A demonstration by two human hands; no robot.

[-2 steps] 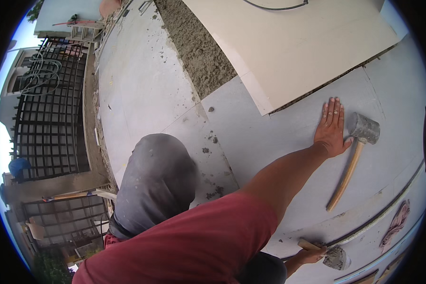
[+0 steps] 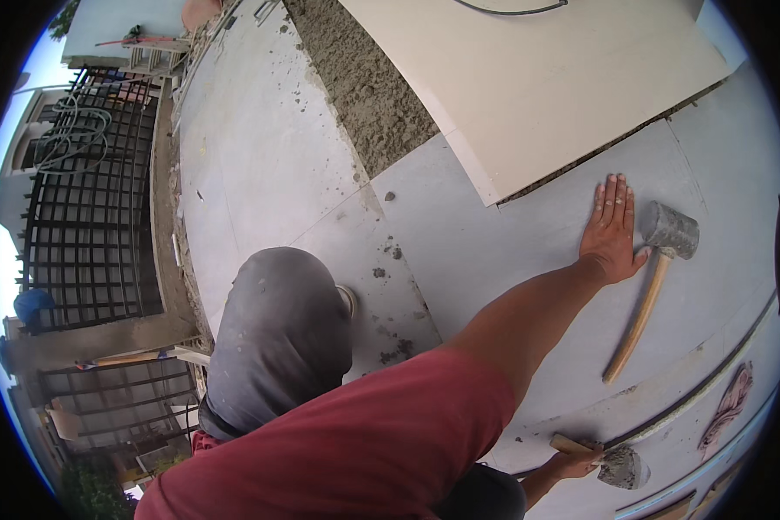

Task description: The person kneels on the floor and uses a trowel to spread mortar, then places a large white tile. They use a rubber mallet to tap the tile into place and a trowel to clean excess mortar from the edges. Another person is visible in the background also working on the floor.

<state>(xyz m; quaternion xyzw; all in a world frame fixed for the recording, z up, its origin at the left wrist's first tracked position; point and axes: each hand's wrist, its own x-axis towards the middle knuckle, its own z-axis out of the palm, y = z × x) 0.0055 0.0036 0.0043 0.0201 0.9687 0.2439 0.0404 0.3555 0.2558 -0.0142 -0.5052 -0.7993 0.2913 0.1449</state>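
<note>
My left hand (image 2: pixel 611 232) lies flat on a grey floor tile (image 2: pixel 529 251), fingers stretched out and thumb apart. Just right of it rests a mallet with a dark grey, dusty head (image 2: pixel 670 230) and a curved wooden handle (image 2: pixel 635 325); my thumb comes close to the head. Low in the picture, my right hand (image 2: pixel 575 464) is closed round the wooden handle of a trowel (image 2: pixel 620 468). Wet mortar covers much of its rounded blade. Beyond my left hand, a large cream tile (image 2: pixel 555 95) sits with a dark gap showing under its near edge.
A strip of rough mortar (image 2: pixel 364 95) runs between the tiles at the top. Mortar crumbs (image 2: pixel 397 253) dot the tiles near my grey-clad knee (image 2: pixel 277 321). A long straight bar (image 2: pixel 693 403) and a crumpled cloth (image 2: pixel 728 407) lie at right. A dark lattice fence (image 2: pixel 91 208) stands at left.
The view has shifted slightly, and my knee sits a little further left, uncovering a small round pale object beside it. Both hands keep their places on the tile and trowel.
</note>
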